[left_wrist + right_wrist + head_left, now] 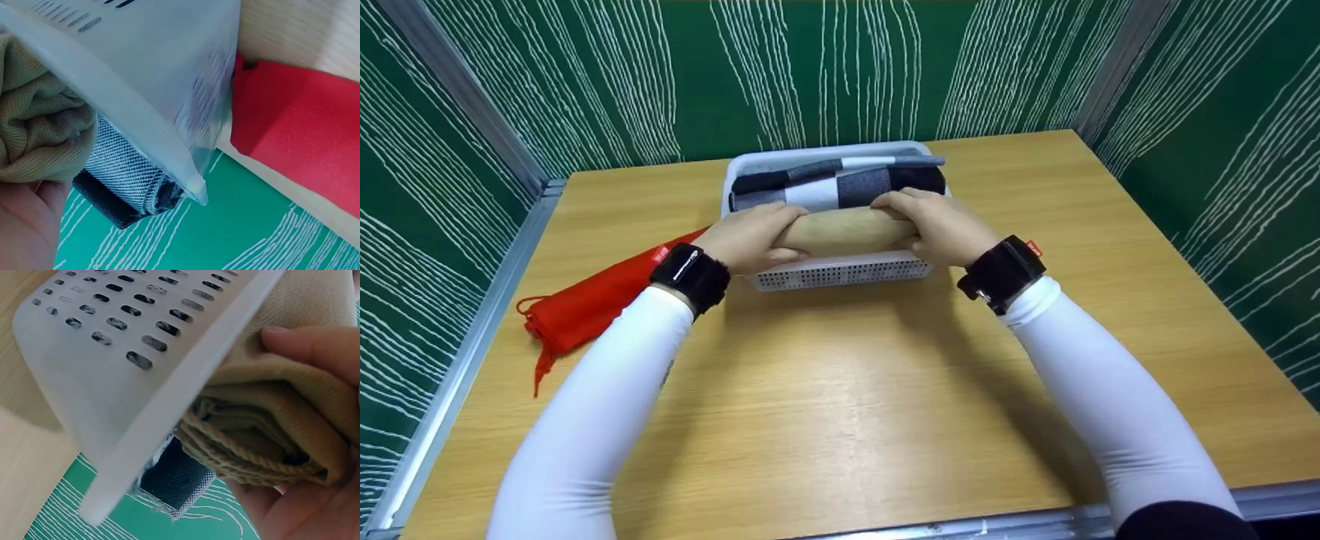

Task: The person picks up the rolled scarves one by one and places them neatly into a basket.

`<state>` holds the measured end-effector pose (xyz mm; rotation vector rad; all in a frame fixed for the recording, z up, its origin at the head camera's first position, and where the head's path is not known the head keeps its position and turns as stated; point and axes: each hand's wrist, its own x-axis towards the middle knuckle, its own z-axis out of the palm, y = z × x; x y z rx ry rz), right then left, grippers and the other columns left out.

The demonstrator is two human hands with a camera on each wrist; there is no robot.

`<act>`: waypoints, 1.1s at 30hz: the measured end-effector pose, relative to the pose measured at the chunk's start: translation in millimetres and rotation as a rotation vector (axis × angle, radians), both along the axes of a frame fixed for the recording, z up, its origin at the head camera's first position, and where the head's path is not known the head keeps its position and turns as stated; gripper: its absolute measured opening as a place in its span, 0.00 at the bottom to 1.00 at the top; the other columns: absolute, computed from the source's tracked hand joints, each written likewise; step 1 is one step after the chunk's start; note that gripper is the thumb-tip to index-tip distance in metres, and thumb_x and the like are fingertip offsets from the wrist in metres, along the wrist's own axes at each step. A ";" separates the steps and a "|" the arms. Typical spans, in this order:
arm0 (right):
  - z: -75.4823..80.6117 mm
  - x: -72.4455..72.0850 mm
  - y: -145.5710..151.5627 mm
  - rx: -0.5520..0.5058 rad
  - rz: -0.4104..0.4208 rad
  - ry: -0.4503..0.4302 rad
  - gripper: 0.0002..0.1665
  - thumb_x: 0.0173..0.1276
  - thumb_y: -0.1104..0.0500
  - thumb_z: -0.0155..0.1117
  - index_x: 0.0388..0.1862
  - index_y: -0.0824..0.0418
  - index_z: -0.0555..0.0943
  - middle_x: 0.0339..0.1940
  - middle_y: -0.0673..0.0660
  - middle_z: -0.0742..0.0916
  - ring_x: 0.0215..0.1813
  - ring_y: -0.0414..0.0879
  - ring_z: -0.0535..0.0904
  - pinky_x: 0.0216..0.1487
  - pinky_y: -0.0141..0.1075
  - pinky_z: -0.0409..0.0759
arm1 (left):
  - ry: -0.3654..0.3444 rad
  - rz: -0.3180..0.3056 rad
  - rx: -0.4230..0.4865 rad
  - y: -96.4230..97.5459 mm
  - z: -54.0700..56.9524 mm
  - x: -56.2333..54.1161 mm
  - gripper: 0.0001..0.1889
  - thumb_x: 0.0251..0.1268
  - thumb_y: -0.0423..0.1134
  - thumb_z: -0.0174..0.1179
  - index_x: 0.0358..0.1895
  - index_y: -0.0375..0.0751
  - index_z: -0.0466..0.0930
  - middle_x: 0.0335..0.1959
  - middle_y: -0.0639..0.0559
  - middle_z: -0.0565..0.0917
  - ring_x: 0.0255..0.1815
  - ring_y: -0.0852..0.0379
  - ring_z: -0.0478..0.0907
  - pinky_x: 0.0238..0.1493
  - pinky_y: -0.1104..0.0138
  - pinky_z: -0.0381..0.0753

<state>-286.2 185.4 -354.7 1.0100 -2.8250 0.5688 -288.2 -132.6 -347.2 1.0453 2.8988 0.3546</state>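
A rolled beige scarf point(844, 231) lies across the near rim of a white plastic basket point(840, 275); twisted fringe cords show at its end in the right wrist view. My left hand point(754, 236) grips its left end, fingers over the top and thumb on the near side. At the other end my right hand point(949, 225) holds it in the same way, its fingers and thumb curled round the roll point(264, 416). Behind the roll, inside the basket, are black, white and grey checked cloth rolls point(817, 193). The basket's floor is hidden.
A red rolled cloth point(607, 296) with a fringe lies on the wooden table point(840, 405), left of the basket and partly behind my left forearm. Green panels point(705, 82) with white streaks stand at the back and both sides.
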 end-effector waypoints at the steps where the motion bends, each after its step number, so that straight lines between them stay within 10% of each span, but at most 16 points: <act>1: -0.3 -0.2 -0.2 0.004 -0.003 -0.001 0.38 0.63 0.77 0.68 0.71 0.57 0.79 0.66 0.64 0.86 0.68 0.61 0.82 0.73 0.59 0.80 | 0.001 -0.003 -0.003 0.0 -0.3 0.2 0.30 0.76 0.54 0.69 0.74 0.45 0.74 0.65 0.43 0.83 0.66 0.44 0.81 0.72 0.47 0.78; 19: -7.7 -0.8 -1.5 -0.042 -0.029 -0.041 0.31 0.79 0.42 0.69 0.72 0.58 0.79 0.64 0.63 0.86 0.67 0.59 0.82 0.72 0.59 0.78 | 0.005 0.023 0.011 1.4 -9.7 -3.1 0.30 0.90 0.59 0.43 0.73 0.40 0.74 0.67 0.38 0.82 0.71 0.40 0.79 0.78 0.47 0.75; 33: -25.1 -14.3 -10.2 -0.119 -0.053 0.010 0.23 0.91 0.51 0.47 0.66 0.64 0.83 0.57 0.64 0.89 0.60 0.59 0.84 0.67 0.56 0.80 | -0.004 0.122 0.063 6.0 -16.5 -5.8 0.24 0.92 0.49 0.36 0.53 0.34 0.77 0.46 0.38 0.82 0.58 0.37 0.82 0.66 0.45 0.80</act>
